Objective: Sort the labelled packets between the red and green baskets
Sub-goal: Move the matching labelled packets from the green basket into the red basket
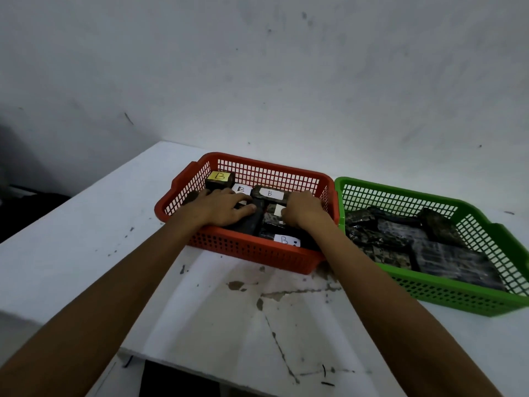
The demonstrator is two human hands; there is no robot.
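On the table (86, 239) the left basket (249, 255) sits beside the right basket (429, 295), packets (269, 194) in each.

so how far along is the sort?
Done: the red plastic mesh basket shows several packets marked B, including the yellow-labelled packet. The green plastic mesh basket holds dark wrapped packets, no labels visible. In hand: left hand and right hand both rest on packets in the red basket. Left to do: cannot tell.

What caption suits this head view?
In red basket, left hand and right hand reach among B-labelled packets; green basket alongside.
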